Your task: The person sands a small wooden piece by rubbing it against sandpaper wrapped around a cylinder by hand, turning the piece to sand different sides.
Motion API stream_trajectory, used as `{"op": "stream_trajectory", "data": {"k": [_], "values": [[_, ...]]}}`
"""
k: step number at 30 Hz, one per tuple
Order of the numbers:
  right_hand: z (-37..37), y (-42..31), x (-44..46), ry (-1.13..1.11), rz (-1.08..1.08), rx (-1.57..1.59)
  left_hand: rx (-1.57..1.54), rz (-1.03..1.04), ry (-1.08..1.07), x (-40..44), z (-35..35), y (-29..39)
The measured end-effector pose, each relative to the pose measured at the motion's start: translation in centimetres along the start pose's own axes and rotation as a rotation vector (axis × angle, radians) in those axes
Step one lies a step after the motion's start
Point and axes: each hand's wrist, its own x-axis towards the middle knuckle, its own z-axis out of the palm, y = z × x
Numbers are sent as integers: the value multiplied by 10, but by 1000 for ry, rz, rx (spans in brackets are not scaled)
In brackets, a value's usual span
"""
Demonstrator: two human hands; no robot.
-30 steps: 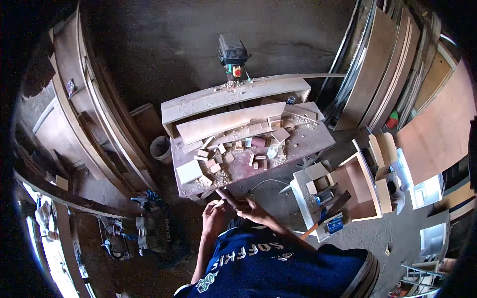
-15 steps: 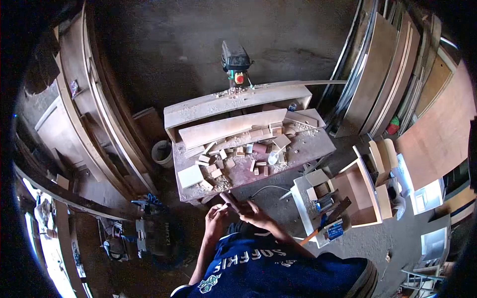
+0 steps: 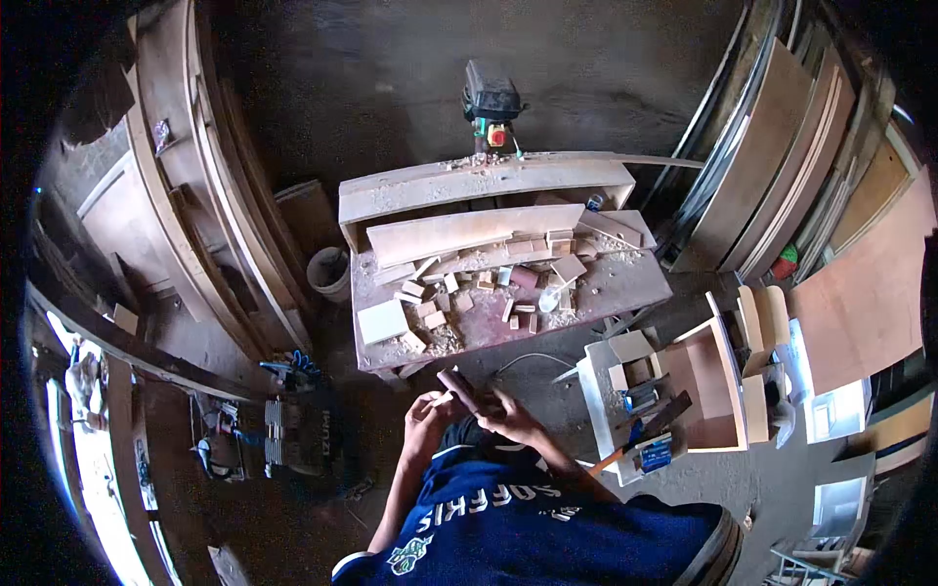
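Both hands are together in front of my chest, near the front edge of the worktable (image 3: 469,337). My left hand (image 3: 426,420) is closed, pinching a small pale wood piece (image 3: 443,398). In my right hand (image 3: 510,418) is a dark brown, block-like piece (image 3: 459,389), slanting up to the left; its exact kind is unclear. The pale piece lies close against the brown one, and whether they touch cannot be made out. Fingers hide parts of both pieces.
Small wood blocks (image 3: 427,309), shavings and a reddish-brown roll (image 3: 525,277) lie on the worktable. Behind stands a drill press (image 3: 491,98). A wooden cabinet frame (image 3: 703,381) with tools is at right, a white bucket (image 3: 328,273) at left, and boards (image 3: 747,166) lean at the sides.
The camera view has shifted, so the table appears slightly higher and further right. My hands have brought the brown piece and pale wood piece closer together, and more of the brown piece shows.
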Motion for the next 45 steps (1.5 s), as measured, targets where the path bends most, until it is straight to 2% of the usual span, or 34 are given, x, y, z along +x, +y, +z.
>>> {"op": "stream_trajectory", "data": {"k": [1,2,3,5,6,7,9,10,12,14,15,16,17,19,22,23,25,27,29,30,32,34,36,40,45], "values": [[-3,9,-1,-106,40,173,-63,19,10,-2,-3,-1],[-7,-24,-2,-205,97,340,-79,33,19,-5,1,3],[-4,-20,3,-216,105,341,-94,43,28,-9,5,8],[0,-10,9,-341,-23,372,-46,45,57,-9,1,8],[2,-28,7,-231,14,349,-54,41,86,-9,2,9],[4,-22,6,-235,19,344,-57,59,87,-7,-1,6],[8,-22,10,-89,45,295,-52,58,93,-7,-6,3],[-1,-42,11,-299,39,386,-45,56,95,-5,-8,0],[0,-40,10,-331,65,405,-63,59,88,-2,-11,-3],[5,-43,6,-129,11,249,-26,81,64,-1,-1,6],[13,-37,11,17,-130,168,12,25,125,1,-2,7],[6,-31,11,7,-124,162,30,11,134,4,0,8],[-5,-26,12,-183,-73,221,45,57,96,6,1,8],[-9,-35,5,-319,-16,414,104,109,74,10,4,7],[-7,-19,6,-88,79,187,77,50,54,14,5,2],[-10,-19,4,-81,78,187,97,53,41,15,5,0],[-12,-61,1,-149,35,334,60,29,2,18,9,4],[-9,-47,-2,-146,57,402,74,21,-6,18,8,3],[-9,-2,4,55,-80,92,81,1,2,18,8,1],[-13,-7,4,-36,-120,75,77,-14,16,18,8,2],[-15,-17,0,-184,56,351,73,-9,14,19,7,3],[-14,2,4,-203,34,263,137,16,12,18,13,8],[-11,10,3,-98,85,177,86,16,30,17,14,9],[-13,-1,4,-52,46,165,85,55,36,24,8,3],[-19,-4,-4,-29,120,320,78,6,-24,30,17,-8]]}}
